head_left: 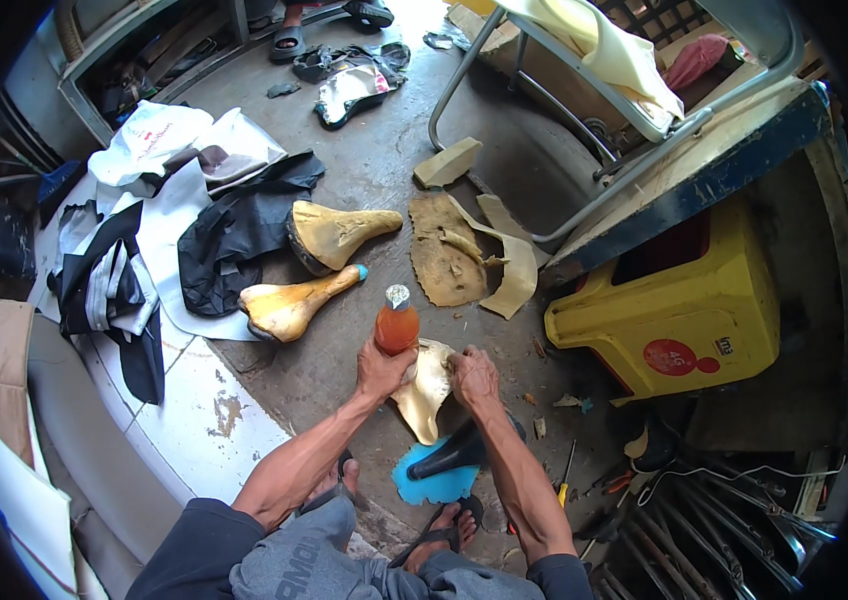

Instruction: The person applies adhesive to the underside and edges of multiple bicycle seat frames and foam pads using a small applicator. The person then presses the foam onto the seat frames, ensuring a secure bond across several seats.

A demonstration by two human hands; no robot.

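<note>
My left hand (384,370) is wrapped round an orange-red bottle (397,328) with a pale, speckled top. A cream-coloured, bare bicycle saddle (424,400) lies in front of me, its narrow end toward me. Against its right edge, my right hand (475,378) is closed, fingers curled on the rim; anything small inside them is hidden. Just nearer to me, a black saddle (454,450) rests partly over a bright blue piece of sheet (436,480). Farther left on the floor are two more uncovered saddles, one yellowish (339,235) and one with a blue tip (296,302).
Cut foam pieces (449,255) lie beyond my hands. Left of the saddles is a heap of black and white sheet material (234,235). A yellow plastic stool (674,310) lies at right, below a metal-framed chair (564,75). Metal rods (694,530) and a screwdriver (565,485) are lower right.
</note>
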